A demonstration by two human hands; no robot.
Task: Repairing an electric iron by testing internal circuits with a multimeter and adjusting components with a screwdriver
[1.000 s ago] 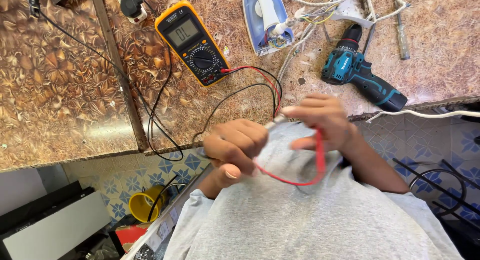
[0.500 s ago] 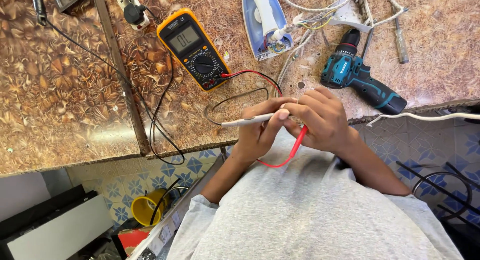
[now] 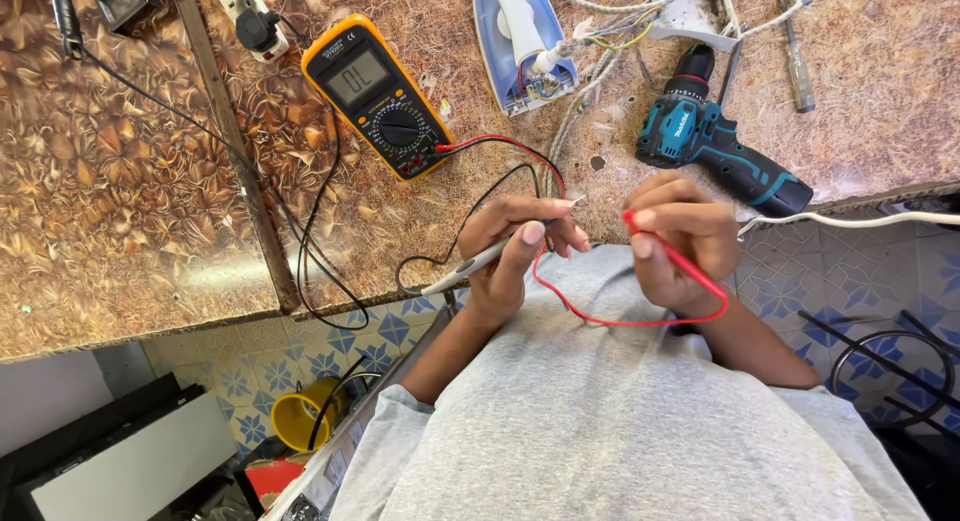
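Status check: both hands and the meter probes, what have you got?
Left hand grips the grey probe. Right hand pinches the red probe. Probe tips apart. Leads run to the yellow multimeter; nothing between the hands.

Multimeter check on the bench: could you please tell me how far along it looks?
Done: the yellow multimeter is switched on with both leads plugged in. In hand: the left hand holds the black-lead probe and the right hand holds the red probe, tips apart. Left: neither tip touches the clothes iron.
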